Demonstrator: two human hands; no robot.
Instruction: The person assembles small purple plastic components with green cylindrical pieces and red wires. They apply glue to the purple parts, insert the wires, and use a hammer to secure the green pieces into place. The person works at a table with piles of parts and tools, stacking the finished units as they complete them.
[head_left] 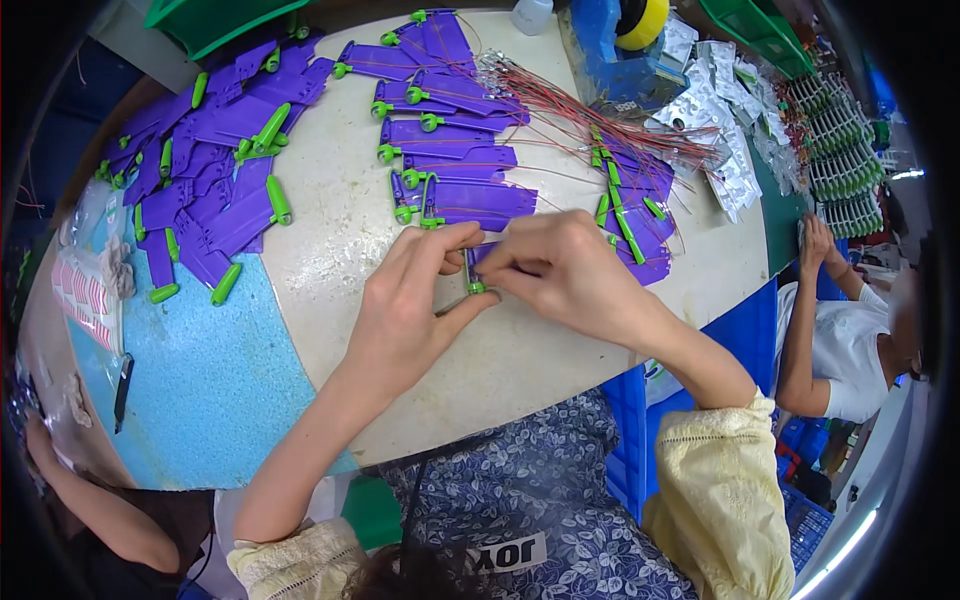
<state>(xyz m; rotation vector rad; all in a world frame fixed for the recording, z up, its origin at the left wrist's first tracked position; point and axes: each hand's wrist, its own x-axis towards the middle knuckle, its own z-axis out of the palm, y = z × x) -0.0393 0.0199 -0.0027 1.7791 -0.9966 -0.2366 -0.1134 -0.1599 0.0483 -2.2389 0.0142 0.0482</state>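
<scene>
At the table's middle, near its front edge, both my hands meet over one small purple-and-green plastic part (475, 284). My left hand (400, 305) pinches it from the left, thumb at its green end. From the right, my right hand (575, 275) is closed on it with bent fingers, which cover much of it. Just beyond my fingertips lies a column of flat purple plastic pieces (485, 203) with green ends, thin wires running from several of them. To the right of these, a bundle of red wires (590, 98) spreads over more purple pieces (650, 225) with green parts.
A heap of purple pieces (215, 120) covers the far left, beside a blue mat (215, 365) with a black pen-like tool (123, 392). At the back stand a blue tape dispenser (605, 45) and white packets (710, 110). Other people's arms (805, 320) show at both sides.
</scene>
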